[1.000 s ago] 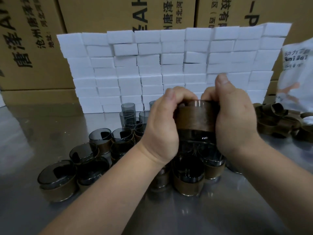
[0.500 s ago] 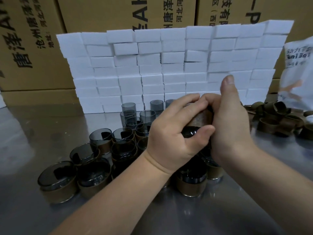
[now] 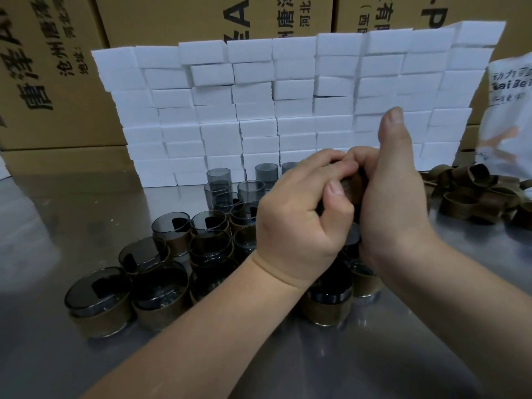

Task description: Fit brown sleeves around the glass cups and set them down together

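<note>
Both hands hold one smoky glass cup with a brown sleeve [image 3: 355, 187] above the table; only a sliver of sleeve shows between them. My left hand [image 3: 302, 214] wraps its fingers and thumb over the cup from the left. My right hand [image 3: 391, 203] grips it from the right, thumb pointing up. Below and left stands a cluster of sleeved cups [image 3: 161, 298]. Several bare grey cups [image 3: 218, 177] stand behind it. A heap of loose brown sleeves [image 3: 466, 197] lies at the right.
A wall of stacked white foam blocks [image 3: 288, 105] runs across the back of the steel table [image 3: 374, 355]. Cardboard boxes [image 3: 51, 67] stand behind it. A white printed bag [image 3: 512, 116] sits at the far right above the sleeves.
The cup with its sleeve was plainly visible between my hands; now my left fingers and thumb have closed over it and hide most of it. Both hands shifted slightly lower.
</note>
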Available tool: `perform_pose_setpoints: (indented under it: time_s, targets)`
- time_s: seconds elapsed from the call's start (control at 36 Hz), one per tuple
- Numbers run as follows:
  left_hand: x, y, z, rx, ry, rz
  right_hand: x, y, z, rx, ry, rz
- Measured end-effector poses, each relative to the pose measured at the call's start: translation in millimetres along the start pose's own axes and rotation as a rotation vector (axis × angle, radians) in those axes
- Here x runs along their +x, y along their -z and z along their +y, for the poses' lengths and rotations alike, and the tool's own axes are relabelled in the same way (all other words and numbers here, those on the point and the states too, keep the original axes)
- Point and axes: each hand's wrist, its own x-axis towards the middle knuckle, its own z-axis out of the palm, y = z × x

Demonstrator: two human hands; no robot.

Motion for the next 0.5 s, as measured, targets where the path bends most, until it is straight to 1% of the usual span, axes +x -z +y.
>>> perform_pose_setpoints:
  time_s: [0.14, 0.19, 0.25, 0.31, 0.36, 0.39, 0.47, 0.5]
  targets:
    - [5.5, 1.8, 5.1, -0.021, -0.065, 0.017, -0.4, 0.4, -10.1, -0.037, 0.050, -0.067]
    - [8.0, 5.4, 3.0, -0.020, -0.115, -0.057, 2.1, 3.2, -14.3, -0.085, 0.065, -0.096]
    - [11.5, 11.4, -3.6, -0.071, -0.099, -0.198, 6.3, 6.2, -16.1, -0.119, 0.051, -0.116]
    - [16.9, 17.9, -7.9, -0.219, 0.066, -0.352, 10.2, 9.1, -17.2, -0.138, 0.017, -0.121]
    - [21.0, 22.9, -12.3, -0.401, 0.283, -0.432, 13.7, 12.3, -16.1, -0.167, 0.002, -0.098]
    - [23.8, 24.2, -12.9, -0.411, 0.370, -0.443, 15.3, 13.6, -14.9, -0.195, 0.013, -0.075]
    - [33.0, 24.7, -16.1, -0.209, 0.536, -0.432, 19.4, 15.2, -13.6, -0.234, 0.061, -0.019]
    - [35.6, 25.0, -17.0, -0.183, 0.600, -0.430, 20.2, 15.3, -13.8, -0.227, 0.068, -0.017]
